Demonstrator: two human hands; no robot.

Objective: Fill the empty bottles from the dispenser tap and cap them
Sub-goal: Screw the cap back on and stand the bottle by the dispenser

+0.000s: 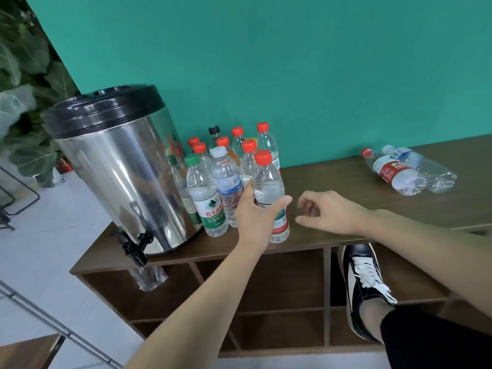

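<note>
A steel dispenser (pixel 125 166) with a black lid stands at the left end of the brown shelf top (pixel 332 182); its black tap (pixel 131 245) juts over the front edge. Several capped bottles (pixel 226 166) cluster beside it. My left hand (pixel 255 214) grips the front one, a filled red-capped bottle (pixel 267 179) standing upright on the shelf top. My right hand (pixel 327 211) hovers just right of it, fingers loosely curled, holding nothing. Two empty bottles (pixel 407 170) lie on their sides at the far right.
A clear plastic bag or cup (pixel 149 278) hangs under the tap. Open cubbies (pixel 282 283) fill the shelf front. My shoe (pixel 364 278) rests against a cubby edge. A plant (pixel 24 102) stands at the left, before a teal wall (pixel 292 62).
</note>
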